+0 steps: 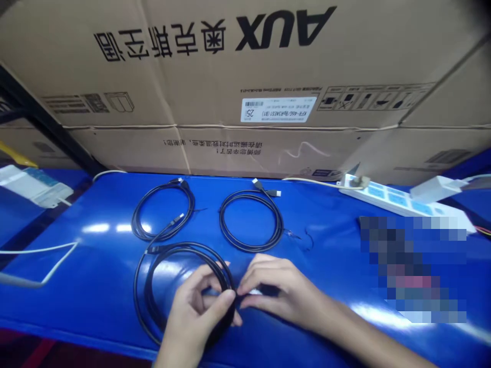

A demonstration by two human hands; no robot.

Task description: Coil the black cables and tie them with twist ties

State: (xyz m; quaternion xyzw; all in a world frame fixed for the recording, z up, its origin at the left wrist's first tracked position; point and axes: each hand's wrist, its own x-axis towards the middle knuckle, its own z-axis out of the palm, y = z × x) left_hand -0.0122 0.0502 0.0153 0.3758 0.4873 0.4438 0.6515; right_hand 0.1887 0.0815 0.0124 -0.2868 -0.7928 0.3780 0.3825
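My left hand [203,306] is wrapped round the right side of a coiled black cable [149,292], with the thumb pressed on the strands. The coil sits at the front of the blue table, and one connector [177,219] sticks out at its top. At the coil's right edge, the fingertips of my right hand [272,283] pinch what looks like a thin black tie [237,293]; most of it is hidden by the fingers. Behind lie two more coiled black cables, one to the left [134,222] and one in the middle [223,223], each with a thin tie on its right side.
Large cardboard boxes [215,102] form a wall along the table's back edge. A white power strip [395,197] with a plugged-in adapter [435,189] lies at the back right. A blurred-out object [414,271] is on the right. White cords [42,250] run along the left.
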